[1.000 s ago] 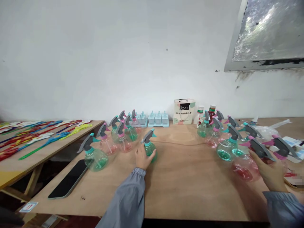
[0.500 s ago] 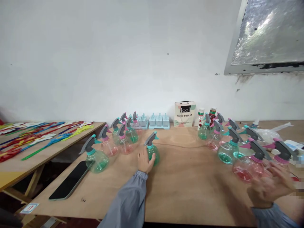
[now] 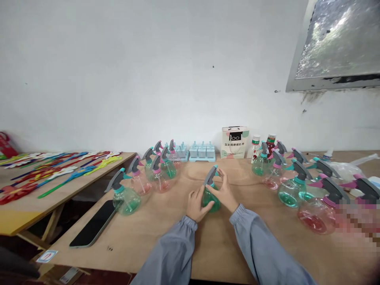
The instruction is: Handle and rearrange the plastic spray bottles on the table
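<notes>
green bottle (image 3: 215, 203) upright on the desk (image 3: 166, 225), between left hand (image 3: 196, 206) and right hand (image 3: 228, 194). probably light, thin stiff plastic; smooth, so it could slip, and a hard squeeze may dent it. best hold: around the wide part, below the gray head (image 3: 211, 176); the head itself would be an awkward grip. left: fingers curled partway at its left side, thumb across the front; looks to have hold of it. right: fingers half spread, higher up, beside the head, thumb across just below; contact or grip, can't tell.
</notes>
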Demonstrator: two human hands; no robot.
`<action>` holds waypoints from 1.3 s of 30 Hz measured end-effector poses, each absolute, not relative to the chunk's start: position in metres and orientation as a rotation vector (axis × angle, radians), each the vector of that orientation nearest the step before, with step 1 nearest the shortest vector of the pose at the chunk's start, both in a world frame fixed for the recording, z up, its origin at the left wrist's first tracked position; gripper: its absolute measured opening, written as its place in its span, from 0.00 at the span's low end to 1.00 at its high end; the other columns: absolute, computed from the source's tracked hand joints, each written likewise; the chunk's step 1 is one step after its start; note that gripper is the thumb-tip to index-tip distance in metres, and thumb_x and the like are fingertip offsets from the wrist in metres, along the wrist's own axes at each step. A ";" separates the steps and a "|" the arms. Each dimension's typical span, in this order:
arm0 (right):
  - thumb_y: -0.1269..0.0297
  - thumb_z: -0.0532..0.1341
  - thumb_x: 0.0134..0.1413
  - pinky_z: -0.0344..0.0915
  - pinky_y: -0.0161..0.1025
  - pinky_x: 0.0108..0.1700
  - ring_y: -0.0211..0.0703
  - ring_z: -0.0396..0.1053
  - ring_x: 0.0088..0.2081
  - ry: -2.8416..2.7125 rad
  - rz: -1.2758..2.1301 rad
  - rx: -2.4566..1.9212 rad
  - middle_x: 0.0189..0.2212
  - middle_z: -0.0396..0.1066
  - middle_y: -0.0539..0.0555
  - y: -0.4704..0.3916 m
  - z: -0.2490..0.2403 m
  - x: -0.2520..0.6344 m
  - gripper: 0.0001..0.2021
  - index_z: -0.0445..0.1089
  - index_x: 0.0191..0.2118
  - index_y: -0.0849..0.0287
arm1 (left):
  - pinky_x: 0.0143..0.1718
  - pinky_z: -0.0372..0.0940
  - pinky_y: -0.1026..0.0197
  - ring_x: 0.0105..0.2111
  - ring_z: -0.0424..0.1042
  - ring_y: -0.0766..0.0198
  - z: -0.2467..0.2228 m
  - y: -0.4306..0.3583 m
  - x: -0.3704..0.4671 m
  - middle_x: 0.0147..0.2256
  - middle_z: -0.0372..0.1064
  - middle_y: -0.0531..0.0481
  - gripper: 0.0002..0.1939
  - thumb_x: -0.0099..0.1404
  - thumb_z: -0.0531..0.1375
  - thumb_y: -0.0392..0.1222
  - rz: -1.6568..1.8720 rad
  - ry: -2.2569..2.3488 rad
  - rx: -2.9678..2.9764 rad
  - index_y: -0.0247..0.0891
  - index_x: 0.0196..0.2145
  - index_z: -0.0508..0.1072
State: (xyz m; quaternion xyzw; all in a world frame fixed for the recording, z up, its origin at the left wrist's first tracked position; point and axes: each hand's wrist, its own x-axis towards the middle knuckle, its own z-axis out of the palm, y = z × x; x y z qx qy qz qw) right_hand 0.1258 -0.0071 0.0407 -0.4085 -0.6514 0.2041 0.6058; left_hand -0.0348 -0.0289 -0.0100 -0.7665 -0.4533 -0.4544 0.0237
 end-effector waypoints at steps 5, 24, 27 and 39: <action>0.55 0.65 0.50 0.64 0.53 0.59 0.51 0.69 0.54 -1.559 0.527 -0.927 0.51 0.69 0.61 -0.015 0.045 0.120 0.32 0.58 0.61 0.53 | 0.53 0.63 0.44 0.49 0.73 0.50 -0.001 -0.015 -0.075 0.50 0.72 0.37 0.29 0.68 0.47 0.56 -1.810 -1.376 -1.928 0.36 0.58 0.63; 0.50 0.67 0.50 0.58 0.50 0.65 0.50 0.56 0.67 -1.920 0.871 -0.644 0.64 0.60 0.58 0.016 0.072 0.141 0.37 0.57 0.65 0.47 | 0.58 0.54 0.35 0.59 0.61 0.39 0.040 0.028 -0.144 0.57 0.64 0.32 0.37 0.60 0.64 0.47 -1.507 -2.259 -1.157 0.33 0.62 0.57; 0.53 0.64 0.52 0.60 0.50 0.63 0.50 0.63 0.62 -1.829 0.864 -0.663 0.59 0.67 0.58 0.016 0.070 0.133 0.30 0.63 0.61 0.49 | 0.56 0.56 0.36 0.58 0.60 0.38 0.033 0.019 -0.133 0.56 0.63 0.33 0.35 0.59 0.63 0.52 -1.427 -2.240 -1.226 0.35 0.59 0.62; 0.54 0.59 0.47 0.67 0.51 0.53 0.53 0.73 0.49 -1.548 0.893 -0.736 0.39 0.79 0.53 0.021 0.088 0.146 0.21 0.75 0.48 0.51 | 0.53 0.60 0.41 0.52 0.65 0.44 0.008 0.000 -0.073 0.50 0.63 0.37 0.30 0.56 0.64 0.54 -1.542 -1.967 -1.608 0.37 0.52 0.66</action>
